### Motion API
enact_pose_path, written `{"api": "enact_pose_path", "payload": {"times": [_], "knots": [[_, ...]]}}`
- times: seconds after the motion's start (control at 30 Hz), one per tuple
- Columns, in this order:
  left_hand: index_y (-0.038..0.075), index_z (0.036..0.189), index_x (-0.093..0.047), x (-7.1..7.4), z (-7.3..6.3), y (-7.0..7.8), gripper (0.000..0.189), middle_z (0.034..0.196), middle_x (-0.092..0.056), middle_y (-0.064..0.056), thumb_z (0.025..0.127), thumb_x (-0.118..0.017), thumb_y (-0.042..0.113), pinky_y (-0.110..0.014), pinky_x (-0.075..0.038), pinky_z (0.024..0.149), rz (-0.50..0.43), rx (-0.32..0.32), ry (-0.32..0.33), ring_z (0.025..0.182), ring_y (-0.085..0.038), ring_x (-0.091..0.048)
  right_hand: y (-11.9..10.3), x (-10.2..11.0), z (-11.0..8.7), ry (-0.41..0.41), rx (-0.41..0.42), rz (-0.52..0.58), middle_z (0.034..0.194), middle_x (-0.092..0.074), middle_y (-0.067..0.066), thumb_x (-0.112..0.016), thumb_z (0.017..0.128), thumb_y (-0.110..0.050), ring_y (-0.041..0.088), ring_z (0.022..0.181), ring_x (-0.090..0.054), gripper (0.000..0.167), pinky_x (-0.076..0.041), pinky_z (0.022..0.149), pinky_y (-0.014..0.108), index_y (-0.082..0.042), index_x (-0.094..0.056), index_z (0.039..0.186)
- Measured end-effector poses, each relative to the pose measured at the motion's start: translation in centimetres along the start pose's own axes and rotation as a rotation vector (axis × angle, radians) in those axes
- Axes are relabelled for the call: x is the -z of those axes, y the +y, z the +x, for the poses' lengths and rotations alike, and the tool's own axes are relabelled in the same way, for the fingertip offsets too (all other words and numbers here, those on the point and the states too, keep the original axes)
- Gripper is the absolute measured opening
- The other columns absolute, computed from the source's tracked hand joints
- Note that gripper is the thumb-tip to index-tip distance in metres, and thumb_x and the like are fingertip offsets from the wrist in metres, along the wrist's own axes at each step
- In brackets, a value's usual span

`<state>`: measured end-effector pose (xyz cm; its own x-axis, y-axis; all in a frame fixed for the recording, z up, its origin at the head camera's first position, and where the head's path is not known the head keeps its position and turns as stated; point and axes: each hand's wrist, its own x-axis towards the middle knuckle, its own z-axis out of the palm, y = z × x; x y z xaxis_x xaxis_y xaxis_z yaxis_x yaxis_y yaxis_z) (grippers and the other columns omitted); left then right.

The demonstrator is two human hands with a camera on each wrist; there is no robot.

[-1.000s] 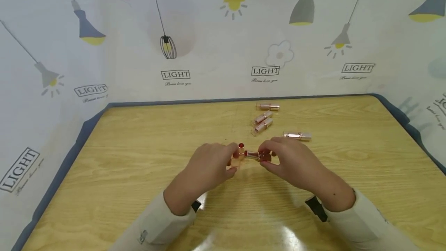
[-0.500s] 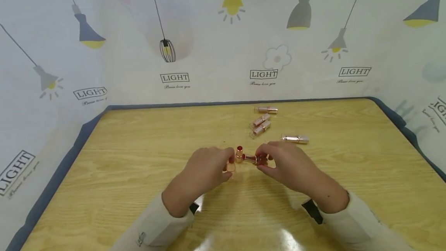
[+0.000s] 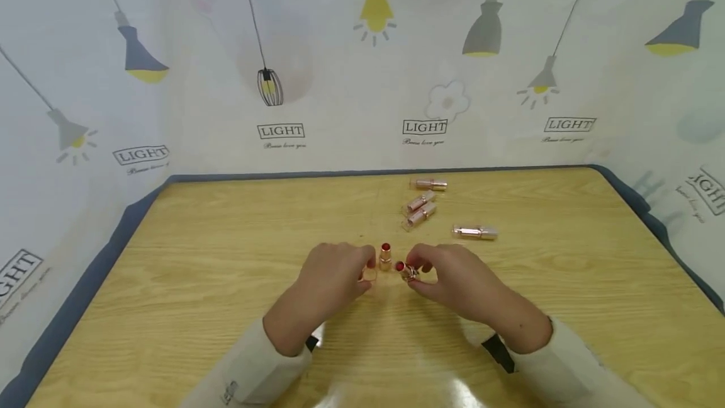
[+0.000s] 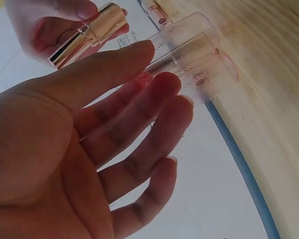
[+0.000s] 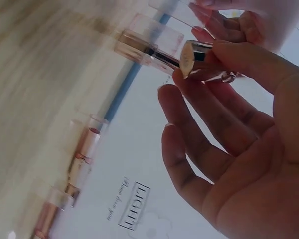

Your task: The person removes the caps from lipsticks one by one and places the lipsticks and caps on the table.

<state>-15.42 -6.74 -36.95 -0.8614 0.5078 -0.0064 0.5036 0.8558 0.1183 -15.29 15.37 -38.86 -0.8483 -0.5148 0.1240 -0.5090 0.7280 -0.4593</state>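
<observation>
The right hand [image 3: 455,279] pinches a tilted lipstick [image 3: 404,269]; the left hand [image 3: 335,276] pinches a clear cap [image 3: 370,274] (a second lipstick [image 3: 386,257] stands between both hands).

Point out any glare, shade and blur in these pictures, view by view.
Head: glare patches near the bottom, on the table; left wrist: the left hand dim against a pale backdrop; right wrist: lower-left lipsticks soft and hazy.

High, forward-down head view; close wrist views; tabletop [image 3: 226,225] in all
</observation>
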Motion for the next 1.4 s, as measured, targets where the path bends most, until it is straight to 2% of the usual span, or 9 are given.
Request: {"api": "enact_pose_path", "payload": {"times": [0.2,0.37,0.5,0.73,0.97,1.2,1.4], "knots": [[0.019,0.095,-0.071,-0.7,0.3,-0.4,0.024,0.069,-0.066,0.009,0.081,-0.084,0.031,-0.028,-0.045,0.055,0.021,0.009,0.003,0.058,-0.009,-0.057,0.5,-1.5,1.0,-0.054,-0.044,0.155,0.092,-0.07,-0.007,-0.078,0.087,-0.017,0.016,0.087,-0.067,0.015,-0.055,0.076,0.031,-0.016,-0.069,0.098],[0.019,0.096,-0.071,-1.1,0.4,-0.3,0.025,0.07,-0.068,0.008,0.081,-0.085,0.032,-0.028,-0.045,0.054,0.028,0.006,0.015,0.056,-0.009,-0.056,0.9,-2.0,1.4,-0.081,-0.057,0.232,0.08,-0.062,-0.004,-0.079,0.086,-0.013,0.009,0.071,-0.057,0.016,-0.049,0.063,0.023,-0.012,-0.068,0.098],[0.019,0.096,-0.071,-1.2,0.6,-0.3,0.024,0.077,-0.072,0.006,0.081,-0.084,0.033,-0.028,-0.045,0.054,0.04,0.003,0.031,0.058,-0.01,-0.059,1.2,-2.3,1.4,-0.096,-0.059,0.287,0.071,-0.061,-0.005,-0.078,0.086,-0.01,0.005,0.062,-0.054,0.016,-0.047,0.056,0.022,-0.012,-0.066,0.098],[0.019,0.095,-0.072,-1.3,0.7,-0.2,0.025,0.081,-0.074,0.006,0.079,-0.086,0.033,-0.03,-0.048,0.055,0.061,0.007,0.064,0.064,-0.013,-0.066,1.5,-3.0,1.6,-0.139,-0.059,0.267,0.07,-0.064,-0.008,-0.079,0.086,-0.011,0.002,0.063,-0.057,0.017,-0.048,0.059,0.02,-0.013,-0.065,0.095],[0.019,0.096,-0.072,-1.3,0.6,-0.4,0.025,0.078,-0.073,0.003,0.079,-0.086,0.032,-0.032,-0.047,0.054,0.075,0.021,0.083,0.063,-0.015,-0.064,0.9,-3.2,2.5,-0.17,-0.06,0.25,0.074,-0.064,-0.006,-0.079,0.086,-0.014,0.003,0.067,-0.057,0.019,-0.048,0.062,0.02,-0.01,-0.065,0.099],[0.019,0.098,-0.072,-1.2,0.8,-0.4,0.025,0.077,-0.073,0.002,0.081,-0.085,0.031,-0.031,-0.046,0.054,0.067,0.037,0.06,0.06,-0.013,-0.061,0.9,-3.5,3.0,-0.182,-0.08,0.246,0.079,-0.068,-0.004,-0.079,0.086,-0.014,0.004,0.071,-0.061,0.019,-0.05,0.065,0.021,-0.009,-0.066,0.099],[0.019,0.097,-0.072,-1.1,0.7,-0.4,0.024,0.078,-0.073,0.002,0.08,-0.085,0.032,-0.031,-0.046,0.053,0.075,0.038,0.075,0.061,-0.014,-0.063,1.0,-3.6,3.2,-0.192,-0.074,0.215,0.075,-0.065,-0.005,-0.08,0.085,-0.014,0.003,0.068,-0.058,0.017,-0.049,0.063,0.02,-0.009,-0.068,0.096]]}}
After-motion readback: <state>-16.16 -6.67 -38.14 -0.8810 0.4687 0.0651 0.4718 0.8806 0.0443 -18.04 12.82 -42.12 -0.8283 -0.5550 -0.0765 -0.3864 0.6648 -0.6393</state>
